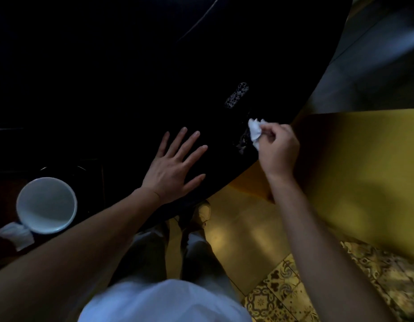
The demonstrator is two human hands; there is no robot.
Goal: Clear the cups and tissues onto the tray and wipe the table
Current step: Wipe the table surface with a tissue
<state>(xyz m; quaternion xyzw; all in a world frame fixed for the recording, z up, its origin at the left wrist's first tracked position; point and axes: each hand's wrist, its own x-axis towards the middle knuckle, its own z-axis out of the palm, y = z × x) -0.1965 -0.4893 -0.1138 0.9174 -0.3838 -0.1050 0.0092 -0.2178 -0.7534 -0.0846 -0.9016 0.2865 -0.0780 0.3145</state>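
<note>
**Wiping the wet patch at the bench edge**

Tissue [254,132] sits crumpled in your right hand [279,149], pinched between thumb and fingertips, right over the foamy wet patch [243,142] near the right edge of the dark bench [131,77]. Your left hand [173,168] lies flat on the bench with fingers spread, holding nothing. A second speckled smear [237,95] lies a little farther in, apart from the near one.

To do this step well, I judge you should press the tissue down flatter, since a pinched wad only touches with its tip. Draw the strokes inward from the edge so the liquid does not run off onto the yellow floor [224,228]. Take the far smear afterwards, folding to a dry face if the wad is soaked.

At near left, the white cup [46,205] and another crumpled tissue [15,234] lie close together; whether they rest on the tray is too dark to tell.
</note>
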